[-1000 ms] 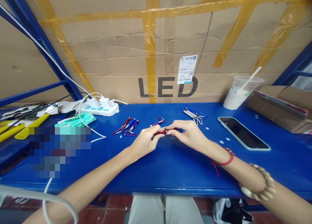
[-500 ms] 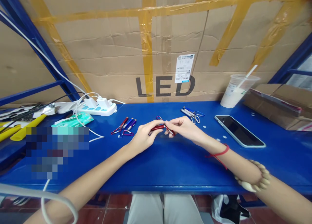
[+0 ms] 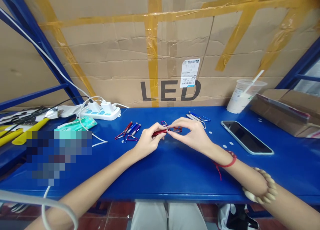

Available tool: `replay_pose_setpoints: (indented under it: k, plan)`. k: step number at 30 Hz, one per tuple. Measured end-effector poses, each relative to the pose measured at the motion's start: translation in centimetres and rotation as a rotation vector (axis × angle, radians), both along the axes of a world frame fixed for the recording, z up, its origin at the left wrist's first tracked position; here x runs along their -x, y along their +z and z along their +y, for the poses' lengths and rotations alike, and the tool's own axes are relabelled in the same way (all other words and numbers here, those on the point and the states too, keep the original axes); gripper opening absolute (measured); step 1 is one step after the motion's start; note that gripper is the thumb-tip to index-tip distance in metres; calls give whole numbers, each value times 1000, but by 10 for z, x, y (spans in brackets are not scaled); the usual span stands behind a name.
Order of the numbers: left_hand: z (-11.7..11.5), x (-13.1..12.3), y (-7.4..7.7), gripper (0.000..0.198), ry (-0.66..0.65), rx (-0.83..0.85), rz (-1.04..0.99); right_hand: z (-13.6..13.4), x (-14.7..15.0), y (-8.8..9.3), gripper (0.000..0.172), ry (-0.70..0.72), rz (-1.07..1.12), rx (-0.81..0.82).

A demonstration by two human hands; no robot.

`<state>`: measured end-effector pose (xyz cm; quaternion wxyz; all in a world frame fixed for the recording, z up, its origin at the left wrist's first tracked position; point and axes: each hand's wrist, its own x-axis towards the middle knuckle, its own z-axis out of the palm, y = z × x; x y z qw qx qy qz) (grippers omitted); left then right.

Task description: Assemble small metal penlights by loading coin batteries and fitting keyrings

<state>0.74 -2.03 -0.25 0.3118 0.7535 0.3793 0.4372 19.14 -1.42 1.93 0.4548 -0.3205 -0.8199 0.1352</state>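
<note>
My left hand (image 3: 149, 139) is closed around a slim red metal tube (image 3: 159, 133), which lies nearly level above the blue table. At the tube's right end, the thumb and forefinger of my right hand (image 3: 191, 131) pinch together. A red carabiner (image 3: 178, 129) hangs from that end and shows through the gap between those fingers. Left of my hands lies a group of similar tubes in red, blue and purple (image 3: 135, 129), with carabiners attached. Silver and blue tubes (image 3: 193, 117) lie behind my right hand, partly covered by it. Another carabiner (image 3: 163, 123) rests just beyond my fingertips.
A phone (image 3: 246, 137) and a drink cup with a straw (image 3: 236, 101) are on the right, beside an open cardboard box (image 3: 282, 116). At left are a power strip (image 3: 107, 115), a green packet (image 3: 86, 124), cables and yellow-handled tools (image 3: 31, 131). A large carton (image 3: 120, 56) stands behind.
My right thumb and forefinger have shifted from the carabiner to the tube's end, and the right hand has arched upward. My left hand keeps hold of the red tube.
</note>
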Motion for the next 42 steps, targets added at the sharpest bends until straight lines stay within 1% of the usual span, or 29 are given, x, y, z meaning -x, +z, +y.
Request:
replay_pose_setpoints:
  k: [2, 3, 6, 9, 13, 15, 17, 21, 24, 26, 28, 31, 33, 34, 36, 38, 42]
  plan:
    - [0, 0, -1, 8, -13, 10, 1, -1, 1, 0, 11, 2, -4, 23]
    - [0, 0, -2, 9, -18, 17, 2, -1, 1, 0, 11, 7, 3, 64]
    - [0, 0, -5, 11, -18, 35, 4, 0, 0, 0, 12, 58, 45, 257]
    - [0, 0, -6, 12, 3, 17, 13, 2, -2, 1, 15, 104, 100, 432]
    - [-1, 2, -4, 11, -10, -63, 76, 4, -3, 1, 25, 89, 126, 578]
    - [-2, 3, -2, 10, -13, -113, 99, 5, -5, 1, 28, 100, 107, 596]
    - [-3, 5, -2, 9, -30, -162, 128, 6, -7, 1, 25, 143, 64, 578]
    - [-3, 7, -4, 10, -90, -219, 192, 5, -7, 1, 19, 224, -33, 425]
    - [-4, 6, -6, 9, -79, -240, 180, -1, -3, 1, 23, 190, -43, 336]
    - [-5, 6, -7, 9, -63, -284, 164, -5, -1, 0, 27, 158, -11, 372]
    - [-6, 5, -8, 9, -63, -374, 172, -7, 1, -1, 32, 167, 34, 481]
    - [-6, 6, -10, 11, -62, -534, 196, -8, 3, -3, 37, 253, 126, 765]
    - [-5, 6, -11, 12, -56, -600, 204, -9, 5, -2, 40, 278, 198, 943]
    - [-4, 6, -12, 12, -54, -613, 203, -9, 5, -2, 41, 272, 231, 1006]
    - [-3, 5, -12, 10, -45, -587, 192, -8, 5, -1, 42, 256, 277, 1069]
    - [-1, 4, -12, 8, -16, -499, 159, -5, 4, 1, 42, 257, 288, 1085]
    - [1, 0, -9, 5, 23, -311, 76, 4, -2, 3, 39, 272, 232, 1037]
